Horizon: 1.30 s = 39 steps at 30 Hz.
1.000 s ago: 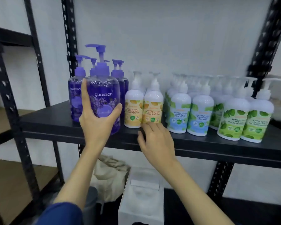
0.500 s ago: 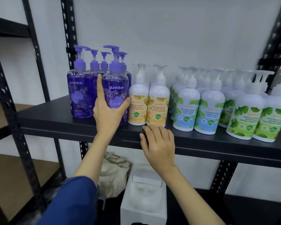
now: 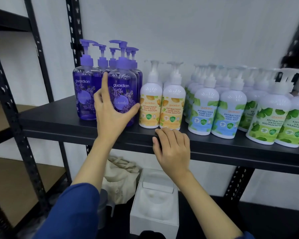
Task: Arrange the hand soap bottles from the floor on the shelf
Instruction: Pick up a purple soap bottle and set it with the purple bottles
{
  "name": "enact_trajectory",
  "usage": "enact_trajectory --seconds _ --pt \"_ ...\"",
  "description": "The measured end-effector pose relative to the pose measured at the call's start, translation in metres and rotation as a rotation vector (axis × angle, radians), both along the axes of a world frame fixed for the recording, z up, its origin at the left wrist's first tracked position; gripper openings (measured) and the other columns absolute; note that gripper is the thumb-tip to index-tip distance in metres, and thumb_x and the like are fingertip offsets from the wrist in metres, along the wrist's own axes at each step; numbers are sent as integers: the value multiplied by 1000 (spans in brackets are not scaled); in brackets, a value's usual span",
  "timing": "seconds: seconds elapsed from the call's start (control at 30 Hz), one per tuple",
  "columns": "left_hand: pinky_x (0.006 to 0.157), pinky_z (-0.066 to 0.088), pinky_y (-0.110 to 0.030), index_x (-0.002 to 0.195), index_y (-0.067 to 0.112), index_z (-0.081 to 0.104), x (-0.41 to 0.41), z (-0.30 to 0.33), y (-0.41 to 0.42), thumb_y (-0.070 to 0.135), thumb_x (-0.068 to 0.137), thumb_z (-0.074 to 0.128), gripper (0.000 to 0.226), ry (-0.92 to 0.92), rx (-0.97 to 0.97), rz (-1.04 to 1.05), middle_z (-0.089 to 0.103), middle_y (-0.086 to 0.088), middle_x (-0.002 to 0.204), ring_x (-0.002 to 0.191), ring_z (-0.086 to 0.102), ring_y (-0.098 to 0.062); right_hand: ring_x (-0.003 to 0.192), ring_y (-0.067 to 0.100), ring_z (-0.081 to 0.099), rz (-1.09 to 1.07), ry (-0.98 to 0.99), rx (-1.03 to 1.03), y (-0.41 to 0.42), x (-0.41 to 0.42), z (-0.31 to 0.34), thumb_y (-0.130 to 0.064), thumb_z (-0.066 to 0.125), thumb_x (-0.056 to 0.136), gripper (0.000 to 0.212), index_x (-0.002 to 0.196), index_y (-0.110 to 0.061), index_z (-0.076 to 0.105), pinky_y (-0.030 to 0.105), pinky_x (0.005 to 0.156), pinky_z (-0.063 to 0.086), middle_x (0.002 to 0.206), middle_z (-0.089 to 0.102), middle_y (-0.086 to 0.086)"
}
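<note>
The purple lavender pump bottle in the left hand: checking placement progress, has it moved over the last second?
Yes. The purple lavender pump bottle, gripped by the left hand, went back onto the black shelf, level with the front purple bottle.

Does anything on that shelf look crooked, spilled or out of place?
Nothing stands out. The purple bottle in the left hand stands upright beside the other purple ones, the white bottles sit in tidy rows, and no spill shows on the shelf.

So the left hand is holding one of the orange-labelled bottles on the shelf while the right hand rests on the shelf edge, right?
Not quite. In the head view the left hand holds a purple lavender bottle, not an orange-labelled one. The right hand does rest on the shelf edge.
</note>
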<state>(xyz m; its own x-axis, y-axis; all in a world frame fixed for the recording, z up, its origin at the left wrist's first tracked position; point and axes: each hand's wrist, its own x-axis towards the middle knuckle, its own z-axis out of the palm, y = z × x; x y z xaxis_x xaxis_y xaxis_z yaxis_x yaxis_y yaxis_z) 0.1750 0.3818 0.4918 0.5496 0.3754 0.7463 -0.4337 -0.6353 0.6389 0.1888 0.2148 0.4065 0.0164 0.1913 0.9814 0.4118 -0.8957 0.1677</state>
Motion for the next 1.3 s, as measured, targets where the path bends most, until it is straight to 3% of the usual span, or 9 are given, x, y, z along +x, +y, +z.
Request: enact_trajectory --seconds 0.2,0.3,0.4,0.57,0.7,0.83,1.13,1.3 --pt "90 25 -7 150 32 9 -2 0 8 20 72 80 106 20 17 -67 32 -8 141 116 29 -2 83 21 59 -1 -18 3 0 2 -1 -24 55 91 23 93 -7 72 34 73 42 91 70 7" --pt "97 25 -17 151 32 7 -1 -1 10 20 73 79 106 27 9 -71 33 -8 140 122 32 -7 86 20 54 3 -26 7 1 2 -1 -24 54 92 25 93 -7 72 34 73 40 91 70 7" --pt "100 25 -24 150 29 11 2 -7 9 25 72 80 105 -5 34 0 24 -9 145 130 22 -9 87 20 53 9 -23 8 1 3 -2 -24 52 93 25 94 -6 71 34 74 40 92 70 8" --pt "97 30 -20 150 26 15 2 -9 10 25 73 80 102 -14 42 14 27 -9 143 123 24 -4 88 20 53 13 -24 8 1 3 -2 -24 52 93 26 94 -6 71 34 75 39 92 70 8" --pt "91 24 -10 151 27 12 4 -7 11 23 76 78 100 1 21 33 29 -9 143 120 26 -3 88 20 53 13 -32 9 1 4 -3 -23 53 92 25 94 -6 71 34 74 40 92 70 8" --pt "89 21 -5 151 26 14 9 -9 10 22 76 78 99 -8 21 73 31 -11 142 129 33 -15 88 20 53 12 -40 7 1 5 -3 -24 53 92 25 94 -6 70 34 74 39 92 70 8" --pt "100 27 -21 146 28 28 7 -12 9 21 70 82 94 -82 23 106 33 -11 135 125 34 -17 88 20 53 25 -49 9 1 5 -3 -24 51 93 25 94 -6 69 34 75 39 91 70 8" --pt "86 17 10 147 27 27 8 -12 12 17 74 78 89 -54 8 73 31 -9 140 120 25 -4 88 20 53 33 -51 8 1 5 -4 -23 51 93 23 96 -7 67 34 75 39 91 70 8"
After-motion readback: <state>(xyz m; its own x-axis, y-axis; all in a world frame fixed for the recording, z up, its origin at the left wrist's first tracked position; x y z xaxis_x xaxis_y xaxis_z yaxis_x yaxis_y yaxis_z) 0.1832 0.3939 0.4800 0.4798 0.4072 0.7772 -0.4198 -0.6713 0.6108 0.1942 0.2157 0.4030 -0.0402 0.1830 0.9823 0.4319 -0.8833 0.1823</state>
